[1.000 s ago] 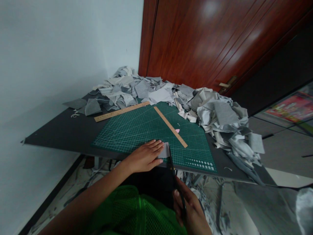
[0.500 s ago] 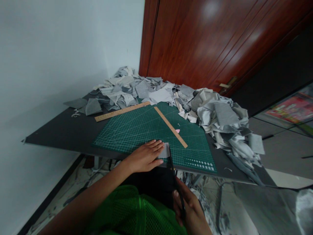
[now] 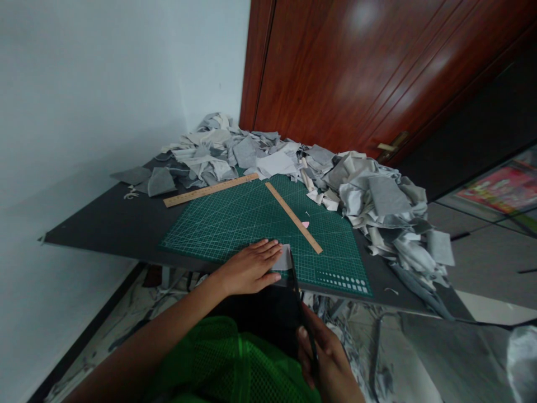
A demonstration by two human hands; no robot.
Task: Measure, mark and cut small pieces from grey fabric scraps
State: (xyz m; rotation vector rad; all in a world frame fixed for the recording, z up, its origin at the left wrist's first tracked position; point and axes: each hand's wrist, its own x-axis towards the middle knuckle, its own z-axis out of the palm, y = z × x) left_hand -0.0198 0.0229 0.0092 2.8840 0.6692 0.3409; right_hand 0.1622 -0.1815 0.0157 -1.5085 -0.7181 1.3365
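Cloth (image 3: 284, 259) lay flat near the front edge of the mat (image 3: 226, 224), partly under our left hand (image 3: 251, 268), which gripped nothing and pressed with straight fingers. We judged it light, soft and apt to shift, best pinned by its left part. Our right hand (image 3: 329, 352) was wrapped round the scissors (image 3: 294, 275), blades along the cloth's right edge. We had bare mat beyond; a ruler (image 3: 292, 215) bounded it rightward.

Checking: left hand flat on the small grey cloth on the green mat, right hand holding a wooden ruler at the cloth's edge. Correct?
Wrong about the right hand: in the head view it holds black scissors at the edge of the small grey cloth. The left hand is flat on that cloth, on the green mat.
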